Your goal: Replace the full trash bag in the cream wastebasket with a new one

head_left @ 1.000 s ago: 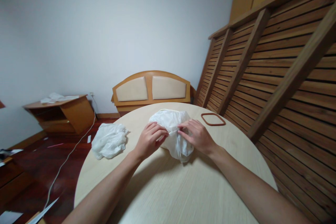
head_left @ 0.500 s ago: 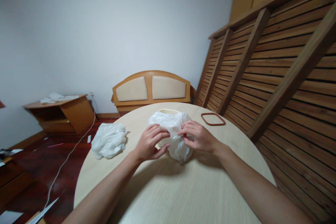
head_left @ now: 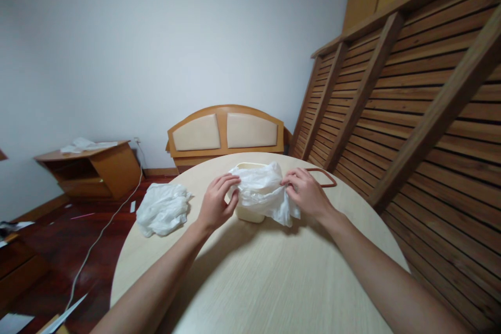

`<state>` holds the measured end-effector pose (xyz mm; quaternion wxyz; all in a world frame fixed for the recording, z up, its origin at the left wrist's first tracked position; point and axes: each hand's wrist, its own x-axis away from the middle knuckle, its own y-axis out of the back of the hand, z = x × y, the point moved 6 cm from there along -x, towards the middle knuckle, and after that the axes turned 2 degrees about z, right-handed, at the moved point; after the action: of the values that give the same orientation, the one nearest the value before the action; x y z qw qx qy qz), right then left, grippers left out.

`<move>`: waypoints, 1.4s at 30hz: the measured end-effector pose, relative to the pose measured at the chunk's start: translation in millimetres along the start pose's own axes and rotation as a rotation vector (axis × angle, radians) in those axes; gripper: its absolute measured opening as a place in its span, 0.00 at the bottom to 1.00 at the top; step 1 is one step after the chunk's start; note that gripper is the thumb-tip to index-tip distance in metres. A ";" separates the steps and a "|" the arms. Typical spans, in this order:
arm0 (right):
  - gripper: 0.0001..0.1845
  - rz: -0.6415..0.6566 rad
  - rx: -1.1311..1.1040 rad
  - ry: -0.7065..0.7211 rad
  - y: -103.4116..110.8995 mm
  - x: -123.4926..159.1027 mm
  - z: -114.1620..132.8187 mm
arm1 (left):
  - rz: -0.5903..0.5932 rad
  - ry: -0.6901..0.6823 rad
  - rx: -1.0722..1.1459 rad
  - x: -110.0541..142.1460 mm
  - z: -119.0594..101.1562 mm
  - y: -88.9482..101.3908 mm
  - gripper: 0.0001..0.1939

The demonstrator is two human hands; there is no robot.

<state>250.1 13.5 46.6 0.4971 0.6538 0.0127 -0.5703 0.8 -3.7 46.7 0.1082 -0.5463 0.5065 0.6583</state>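
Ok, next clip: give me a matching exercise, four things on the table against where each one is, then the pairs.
Things:
1. held bag
2. loose bag
3. box
4. red ring

Places:
A. lying alone on the left part of the table
B. partly hidden behind the right hand
C. stretched between the left hand and the right hand
D. under the held bag, between the hands

Pairs: 1-C, 2-A, 3-D, 4-B
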 end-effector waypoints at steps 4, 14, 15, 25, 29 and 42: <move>0.10 -0.102 -0.012 0.140 9.4 1.0 24.1 | -0.028 -0.012 -0.034 -0.9 -1.0 0.8 0.08; 0.07 0.118 0.056 0.433 -8.2 5.2 69.0 | -0.075 -0.018 -0.031 -1.9 -1.5 3.6 0.02; 0.06 0.098 0.053 0.430 -6.8 4.7 66.8 | -0.077 -0.019 -0.032 -2.0 -1.5 3.7 0.02; 0.15 -0.133 -0.002 0.210 20.8 0.2 20.2 | -0.091 -0.030 -0.029 -2.0 -3.7 5.3 0.07; 0.16 -0.069 0.025 0.084 13.1 -1.1 4.5 | -0.051 -0.073 0.007 -1.6 -7.7 3.9 0.12; 0.34 0.050 -0.028 0.149 -2.9 1.0 32.4 | -0.028 -0.117 -0.048 0.8 -7.4 -3.7 0.08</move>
<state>225.0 -7.1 48.6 0.5179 0.6877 0.0411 -0.5071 7.6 -8.1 44.8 0.1335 -0.5161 0.4757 0.6997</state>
